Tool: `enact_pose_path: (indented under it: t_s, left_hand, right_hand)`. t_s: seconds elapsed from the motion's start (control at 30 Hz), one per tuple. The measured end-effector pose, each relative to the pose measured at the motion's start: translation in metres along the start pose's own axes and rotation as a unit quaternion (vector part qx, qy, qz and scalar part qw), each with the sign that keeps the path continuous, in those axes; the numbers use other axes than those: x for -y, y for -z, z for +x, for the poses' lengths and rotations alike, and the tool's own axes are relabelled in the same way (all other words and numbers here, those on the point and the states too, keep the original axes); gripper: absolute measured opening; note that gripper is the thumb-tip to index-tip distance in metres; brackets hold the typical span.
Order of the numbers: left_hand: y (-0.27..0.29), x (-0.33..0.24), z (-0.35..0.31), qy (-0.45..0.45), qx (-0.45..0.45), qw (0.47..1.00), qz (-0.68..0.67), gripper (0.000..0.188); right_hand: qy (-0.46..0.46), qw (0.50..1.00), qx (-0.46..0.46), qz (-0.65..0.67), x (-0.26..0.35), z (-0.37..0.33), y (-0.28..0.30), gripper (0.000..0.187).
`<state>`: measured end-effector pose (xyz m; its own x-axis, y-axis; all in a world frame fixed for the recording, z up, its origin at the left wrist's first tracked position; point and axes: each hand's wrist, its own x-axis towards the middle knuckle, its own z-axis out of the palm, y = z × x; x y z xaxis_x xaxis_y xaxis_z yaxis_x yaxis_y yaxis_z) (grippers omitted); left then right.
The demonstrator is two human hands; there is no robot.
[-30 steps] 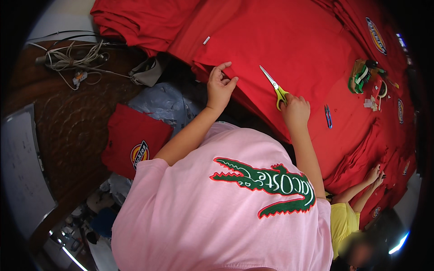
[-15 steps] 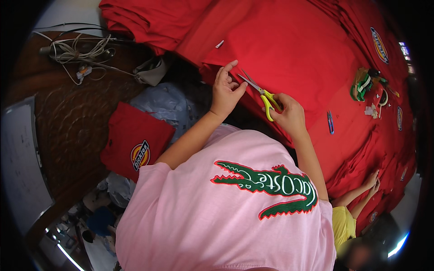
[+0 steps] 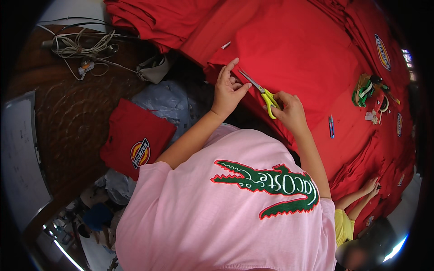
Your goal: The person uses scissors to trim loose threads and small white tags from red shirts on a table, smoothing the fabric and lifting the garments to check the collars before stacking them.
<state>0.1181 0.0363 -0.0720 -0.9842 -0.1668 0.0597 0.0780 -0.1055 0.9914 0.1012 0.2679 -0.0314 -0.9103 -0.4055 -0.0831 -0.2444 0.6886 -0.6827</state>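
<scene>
My right hand (image 3: 289,108) grips yellow-green scissors (image 3: 270,103) by the handle loops. Their blades point up and left, nearly together, just above red fabric (image 3: 289,58). Close to the tips is my left hand (image 3: 229,90), at the near edge of that fabric. Its forefinger and thumb stand apart while the other fingers are half curled, with nothing visible held between them. A small white tag-like piece (image 3: 226,45) lies on the red cloth beyond my left hand.
Blue thread snips (image 3: 331,126) and a green-and-white roll (image 3: 362,90) lie on the cloth to the right. Another person's hands (image 3: 371,186) work at the lower right. A folded red shirt (image 3: 131,135) sits left, beside clear plastic bags (image 3: 167,104). A coiled cable (image 3: 79,47) rests on carved wood.
The scissor blades have come closer together. Both hands stay almost in place, and the whole view has shifted slightly.
</scene>
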Motion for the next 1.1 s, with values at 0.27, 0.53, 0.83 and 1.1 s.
enact_pose_path:
  t_s: [0.27,0.53,0.83,1.1]
  left_hand:
    - [0.003,0.022,0.007,-0.032,-0.051,0.997,0.039,0.067]
    - [-0.002,0.007,0.008,0.001,-0.024,1.0,0.006,0.078]
    - [-0.002,0.015,0.014,-0.053,-0.052,0.997,0.006,0.073]
    - [-0.002,-0.002,0.02,-0.013,-0.048,0.999,-0.017,0.078]
  right_hand:
    - [-0.018,0.998,-0.016,0.061,-0.009,-0.003,-0.011,0.034]
    - [-0.003,1.0,-0.013,0.026,0.006,0.015,-0.003,0.034]
    - [-0.031,0.997,0.006,0.07,-0.009,0.016,-0.008,0.03]
    - [0.059,0.996,-0.057,0.027,-0.007,0.023,-0.01,0.036]
